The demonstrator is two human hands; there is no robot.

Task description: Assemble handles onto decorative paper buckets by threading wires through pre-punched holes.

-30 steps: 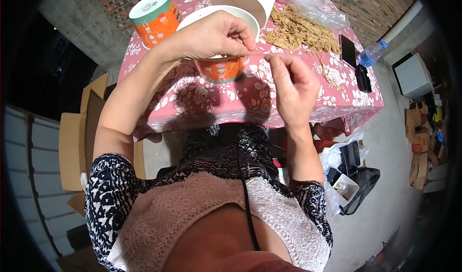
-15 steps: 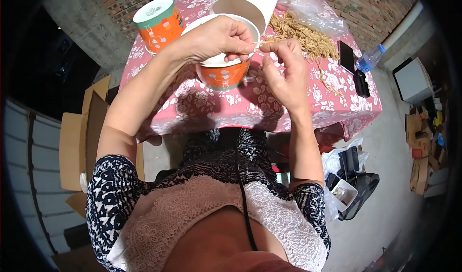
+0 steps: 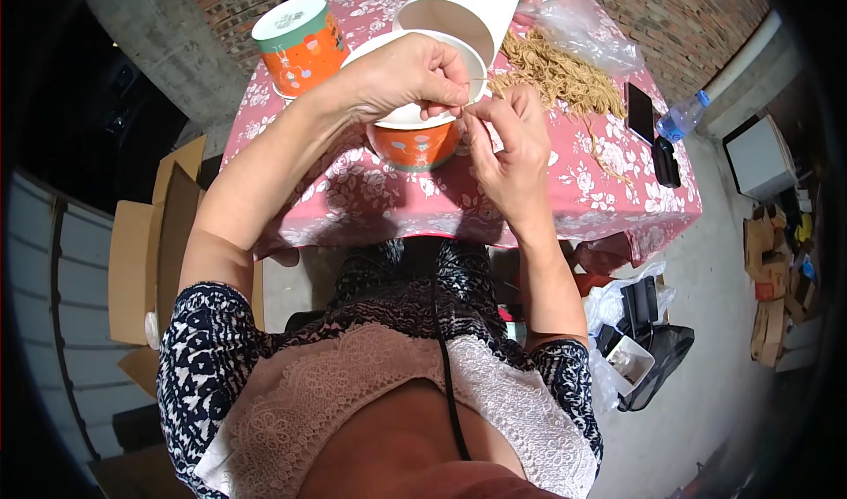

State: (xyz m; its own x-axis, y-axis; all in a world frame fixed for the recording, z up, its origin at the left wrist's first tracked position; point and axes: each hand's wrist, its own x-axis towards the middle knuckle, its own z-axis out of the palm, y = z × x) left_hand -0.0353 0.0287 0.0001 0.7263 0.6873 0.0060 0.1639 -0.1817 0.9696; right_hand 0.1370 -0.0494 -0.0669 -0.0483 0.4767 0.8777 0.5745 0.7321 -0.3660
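My left hand is above the rim of an orange paper bucket, its fingers pinched on a thin tan string. Thumb and forefinger of my right hand meet the left fingertips and pinch the same string. The bucket stands upright in front of me, white inside, its mouth partly hidden by my left hand and wrist. Just beyond my right hand lies a loose heap of tan string. Behind the bucket a large white tub rests on its side, its opening toward me.
Another orange bucket stands upside down at the left on the floral tablecloth. At the right are a clear plastic bag, a phone, a small black case and a water bottle. A cardboard box sits at floor level left.
My right hand has moved left and slightly nearer, closing its fingers against those of my left hand. The left hand stays nearly in place; the whole view has shifted slightly.
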